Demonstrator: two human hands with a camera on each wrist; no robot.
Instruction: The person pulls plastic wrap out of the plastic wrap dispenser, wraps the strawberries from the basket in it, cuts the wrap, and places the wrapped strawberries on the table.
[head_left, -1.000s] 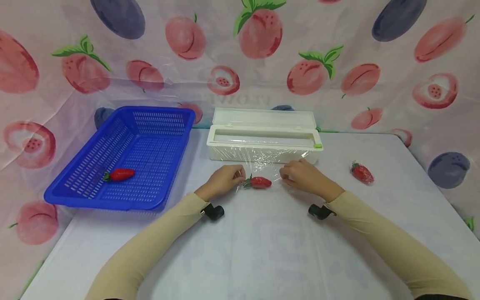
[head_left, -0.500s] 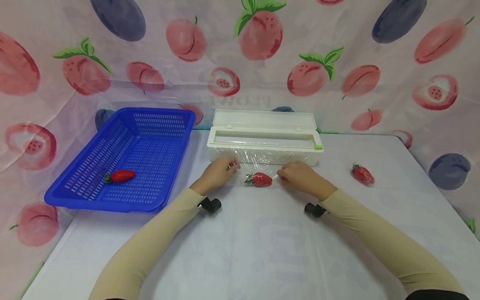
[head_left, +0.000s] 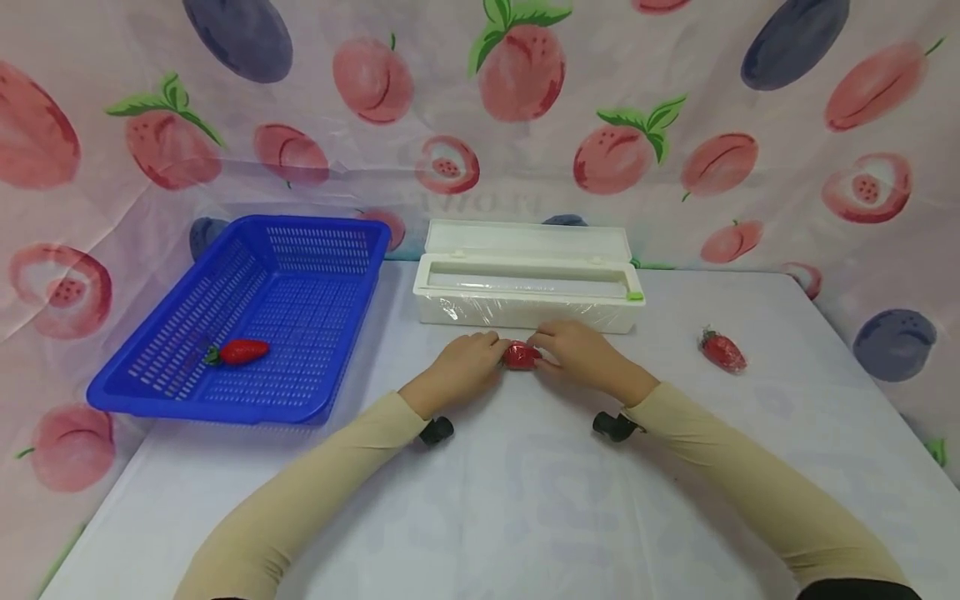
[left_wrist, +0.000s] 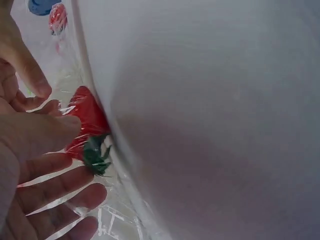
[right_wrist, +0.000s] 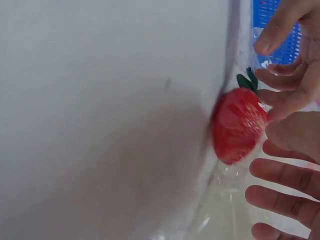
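A red strawberry [head_left: 520,356] with green leaves lies in clear cling film [right_wrist: 227,172] on the white table, in front of the wrap box. At its leafy end is my left hand [head_left: 467,367], thumb and fingers gathering the film against the fruit; the outer fingers spread loosely in the left wrist view. From the other end my right hand [head_left: 577,354] brings thumb and index finger together on the film, right at the strawberry's side; its other fingers extend. Both hands hide the ends of the fruit in the head view.
The white cling film box [head_left: 525,312] stands behind the hands with its lid up. On the left is a blue basket [head_left: 217,410] with another strawberry [head_left: 238,352] inside. A film-wrapped strawberry [head_left: 723,351] lies to the right. A fruit-print cloth hangs behind.
Both hands were apart, stretching film on either side of the strawberry; now they have come together at it. The film no longer spans from the box to the strawberry.
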